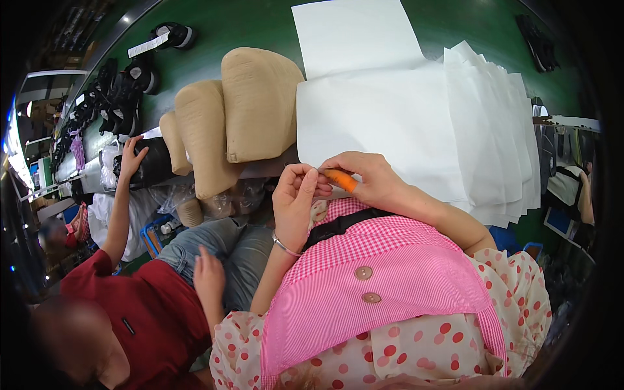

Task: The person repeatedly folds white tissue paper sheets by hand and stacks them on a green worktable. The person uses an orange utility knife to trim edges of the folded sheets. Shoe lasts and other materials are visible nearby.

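One orange, tapered piece [342,181] sits just right of the middle of the frame, at the right hand [370,174], above the pink apron [364,279]. Its long axis slants from upper left to lower right, the narrower end aimed up and left toward the left hand [300,192]. Whether it is a tool held there or a cover over a finger, I cannot tell.

The right forearm enters from the right of the apron and runs up and left, the elbow bent; the hand lies with its back mostly upward, thumb and fingers drawn narrow toward the other hand. The left forearm rises steeply, a silvery bangle [286,246] at the wrist, fingers curled and thumb close to them. The fingertips of both hands come together, but what sits between them is too small to tell.

White sheets [377,123] spread above the hands, fanned toward the right. Tan rounded forms [261,107] stand at upper left of centre on the green table [253,26]. At lower left, a person in a dark red top [156,305] has one hand touching a black item [155,162].
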`<move>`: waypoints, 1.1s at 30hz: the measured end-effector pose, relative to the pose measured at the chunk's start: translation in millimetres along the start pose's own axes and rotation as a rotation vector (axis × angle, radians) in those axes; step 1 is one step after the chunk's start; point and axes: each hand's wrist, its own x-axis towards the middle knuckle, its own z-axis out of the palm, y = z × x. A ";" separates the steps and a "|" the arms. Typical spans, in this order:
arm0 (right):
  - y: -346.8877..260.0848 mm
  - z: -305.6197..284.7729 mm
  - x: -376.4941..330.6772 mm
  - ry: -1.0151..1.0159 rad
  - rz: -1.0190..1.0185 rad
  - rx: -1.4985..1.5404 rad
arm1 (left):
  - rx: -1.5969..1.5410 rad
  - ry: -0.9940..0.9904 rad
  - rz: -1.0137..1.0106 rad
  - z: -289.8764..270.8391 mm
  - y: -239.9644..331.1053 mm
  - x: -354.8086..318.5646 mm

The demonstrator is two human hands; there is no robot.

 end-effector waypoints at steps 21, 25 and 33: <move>-76.0 -101.8 -39.5 -0.103 0.123 0.145 | 0.874 -0.190 0.821 17.1 5.9 83.9; -105.3 -124.7 -59.3 -0.325 0.188 0.187 | 1.106 -0.317 0.930 32.6 23.5 110.4; -121.7 -184.1 -89.0 -0.116 -0.219 0.227 | 0.978 -0.709 0.799 25.7 -3.2 113.3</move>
